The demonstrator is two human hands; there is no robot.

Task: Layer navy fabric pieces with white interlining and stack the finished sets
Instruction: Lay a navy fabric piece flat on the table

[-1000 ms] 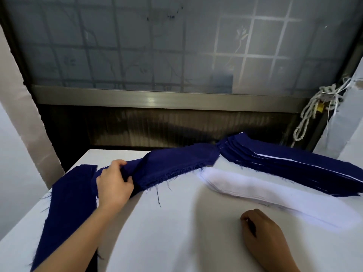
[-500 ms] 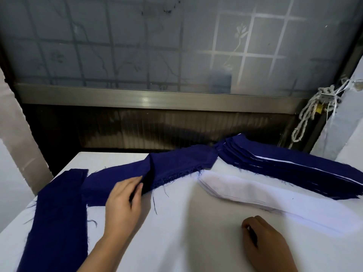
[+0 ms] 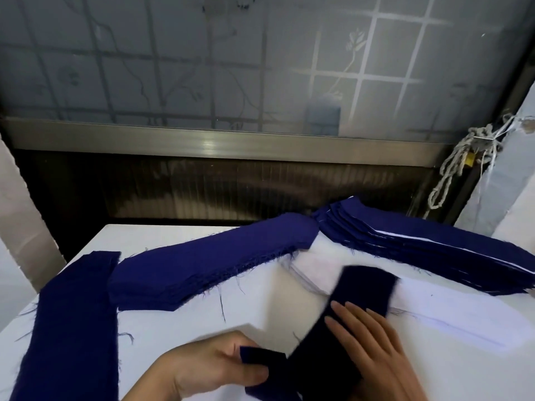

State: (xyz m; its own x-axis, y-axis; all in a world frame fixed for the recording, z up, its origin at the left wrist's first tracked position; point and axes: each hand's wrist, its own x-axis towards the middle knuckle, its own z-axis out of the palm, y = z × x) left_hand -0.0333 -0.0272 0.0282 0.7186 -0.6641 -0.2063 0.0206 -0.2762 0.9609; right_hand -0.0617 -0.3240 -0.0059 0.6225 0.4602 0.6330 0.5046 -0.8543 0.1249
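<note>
While our left hand (image 3: 211,369) pinches the near end of one navy piece (image 3: 362,287), its grip closed on the cloth, our right hand (image 3: 373,345) lies flat on the same piece with straight fingers, so its grip is wide. The piece is blurred; its far end lies over the white interlining stack (image 3: 451,316) on the bench (image 3: 179,322), and the lower edge cuts off its near part. Behind, the navy stack (image 3: 208,264) lies beside the finished sets (image 3: 419,247), where thin white edges show between layers. Another navy strip (image 3: 72,314) lies at left, partly out of view.
</note>
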